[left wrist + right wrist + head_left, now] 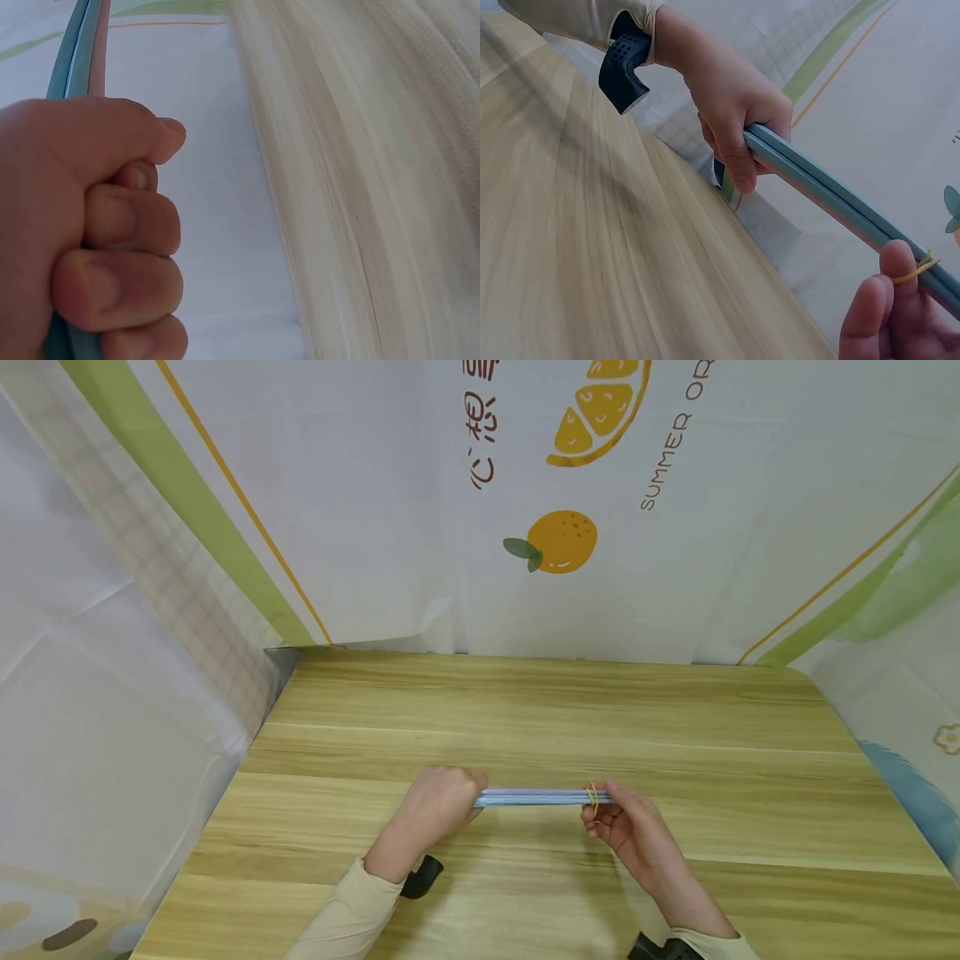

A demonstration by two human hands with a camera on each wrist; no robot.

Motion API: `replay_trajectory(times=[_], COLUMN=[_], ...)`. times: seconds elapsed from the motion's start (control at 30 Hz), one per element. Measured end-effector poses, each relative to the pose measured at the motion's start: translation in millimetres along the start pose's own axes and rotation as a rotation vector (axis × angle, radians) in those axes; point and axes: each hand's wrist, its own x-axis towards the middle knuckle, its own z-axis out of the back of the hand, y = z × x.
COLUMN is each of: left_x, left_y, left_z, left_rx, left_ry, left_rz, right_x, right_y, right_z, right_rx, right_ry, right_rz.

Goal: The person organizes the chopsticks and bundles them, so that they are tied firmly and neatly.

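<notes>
A bundle of blue and pinkish chopsticks [532, 797] is held level above the wooden table, between the two hands. My left hand [442, 802] grips one end in a fist; in the left wrist view its fingers [124, 217] curl right round the sticks. Near the other end, a yellow rubber band [595, 799] loops round the bundle. My right hand [630, 831] has its thumb by the stick ends and its fingers bent below, at the band. In the right wrist view the band [916, 272] crosses one fingertip. The left end of the bundle is hidden inside the fist.
The wood-grain table [525, 710] spreads under both hands. Behind it hangs a white cloth [390, 527] printed with oranges and writing, and more cloth covers both sides. A dark wrist device [422, 877] sits on the left wrist, another [663, 947] on the right.
</notes>
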Motion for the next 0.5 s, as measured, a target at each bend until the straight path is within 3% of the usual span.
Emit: replay_trajectory(times=[0.3,0.5], left_x=[-0.8,-1.0], left_y=[0.4,0.2], left_z=[1.6,-0.3], left_rx=[-0.027,-0.017], left_ry=[0.000,-0.014], left_rz=[0.053,0.063], right_x=[-6.1,-8.0], right_y=[-3,-4], right_z=[9,12], right_rx=[0.162,0.139], right_ry=[0.076,0.090], right_rz=[0.036,0.024])
